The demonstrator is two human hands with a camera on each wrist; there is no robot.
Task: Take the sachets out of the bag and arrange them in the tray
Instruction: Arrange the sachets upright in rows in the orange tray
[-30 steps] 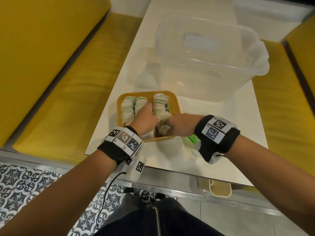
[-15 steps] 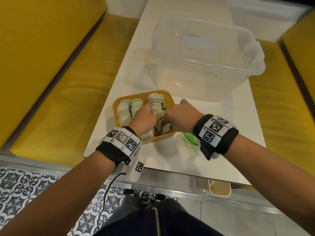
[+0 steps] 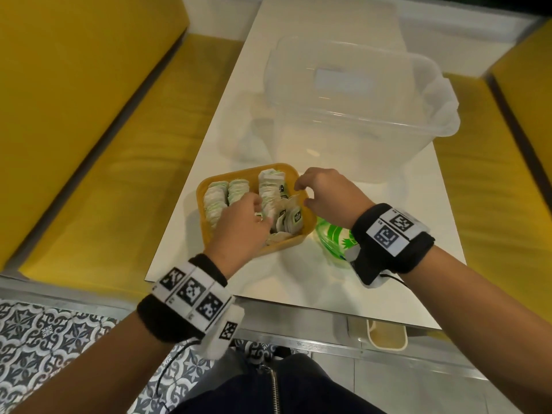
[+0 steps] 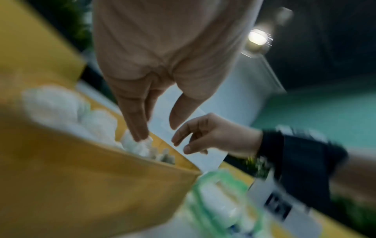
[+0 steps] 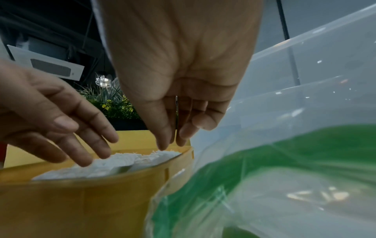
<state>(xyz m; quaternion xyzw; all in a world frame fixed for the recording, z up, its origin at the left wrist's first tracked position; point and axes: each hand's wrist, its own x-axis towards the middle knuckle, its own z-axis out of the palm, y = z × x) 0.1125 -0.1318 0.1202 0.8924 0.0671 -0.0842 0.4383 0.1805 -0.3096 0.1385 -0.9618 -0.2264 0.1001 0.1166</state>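
Head view bright, edges warped; wrist views dim, motion-blurred

The tray looks like matt yellow plastic, and the sachets in it like white paper with frayed, fibrous edges. The bag is thin, glossy clear film printed green, the tub smooth translucent plastic. The table has a smooth white top with slight sheen.
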